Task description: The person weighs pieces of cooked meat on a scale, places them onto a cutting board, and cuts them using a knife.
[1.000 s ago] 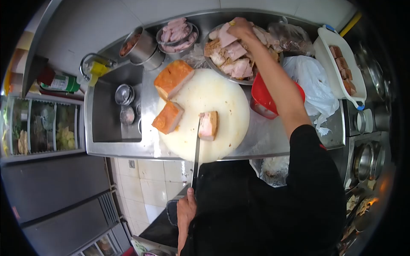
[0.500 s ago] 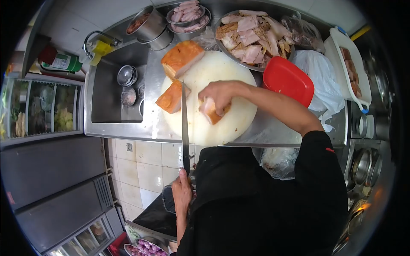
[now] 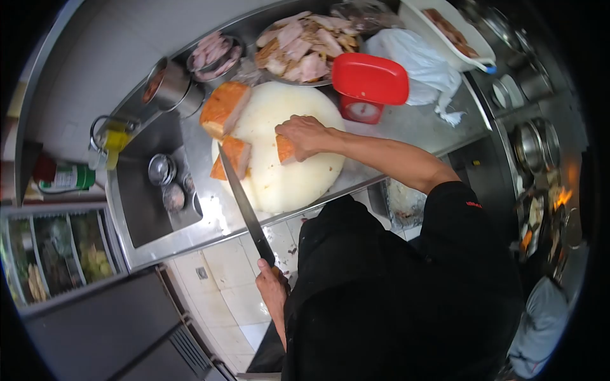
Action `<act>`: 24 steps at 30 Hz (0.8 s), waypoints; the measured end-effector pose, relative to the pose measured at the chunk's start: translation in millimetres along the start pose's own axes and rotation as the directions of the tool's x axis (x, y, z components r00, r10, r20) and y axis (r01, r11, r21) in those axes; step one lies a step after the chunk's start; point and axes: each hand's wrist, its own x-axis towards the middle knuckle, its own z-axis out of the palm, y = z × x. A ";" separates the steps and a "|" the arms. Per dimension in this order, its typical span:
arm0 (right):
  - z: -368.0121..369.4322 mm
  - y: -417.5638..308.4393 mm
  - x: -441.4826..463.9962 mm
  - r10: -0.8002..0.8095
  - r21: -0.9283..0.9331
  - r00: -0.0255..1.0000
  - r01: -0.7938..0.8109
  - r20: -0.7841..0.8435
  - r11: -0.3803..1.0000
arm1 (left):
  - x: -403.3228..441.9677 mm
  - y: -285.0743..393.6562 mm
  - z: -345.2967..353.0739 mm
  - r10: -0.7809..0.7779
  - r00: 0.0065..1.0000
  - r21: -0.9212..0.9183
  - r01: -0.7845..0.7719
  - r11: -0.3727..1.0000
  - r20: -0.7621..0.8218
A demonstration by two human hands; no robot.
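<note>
My left hand [image 3: 272, 291] is wrapped round the handle of a long knife [image 3: 249, 213]. The blade slants up and left, its tip by a smaller block of brown-skinned roast meat [image 3: 231, 157]. Above that block lies a larger block of roast meat [image 3: 223, 109]. Both rest on the left side of a round white cutting board [image 3: 273, 190]. My right hand [image 3: 305, 136] grips a third piece of roast meat [image 3: 285, 150] on the board, and its fingers cover much of it.
A red-topped scale [image 3: 372, 79] and a bowl of sliced meat [image 3: 305, 51] stand behind the board. White plastic bags [image 3: 410, 60] lie to the right. A metal sink [image 3: 143, 219] holds small bowls at the left. Flames [image 3: 562, 198] burn at the far right.
The view has turned and shifted, so the counter now appears tilted. The knife slants more to the left in view. My right hand still holds the meat piece, turned differently.
</note>
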 end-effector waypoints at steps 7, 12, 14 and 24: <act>-96.1 51.7 -58.5 0.245 0.023 0.829 -0.271 -0.503 0.962 | 14.9 -9.5 -16.3 0.084 0.995 0.015 -0.085 0.996 0.059; -120.2 125.8 -74.3 0.539 0.113 0.751 -0.541 -0.380 0.833 | 16.5 -8.7 -21.3 0.100 0.987 -0.001 -0.100 0.995 0.127; -113.3 150.0 -69.9 0.599 0.111 0.737 -0.598 -0.313 0.794 | 21.8 -18.3 -22.9 0.108 0.984 0.016 -0.111 0.994 0.143; -98.0 161.8 -68.8 0.601 0.052 0.744 -0.615 -0.293 0.787 | 15.8 -44.3 -26.1 0.151 0.977 0.053 -0.161 0.986 0.153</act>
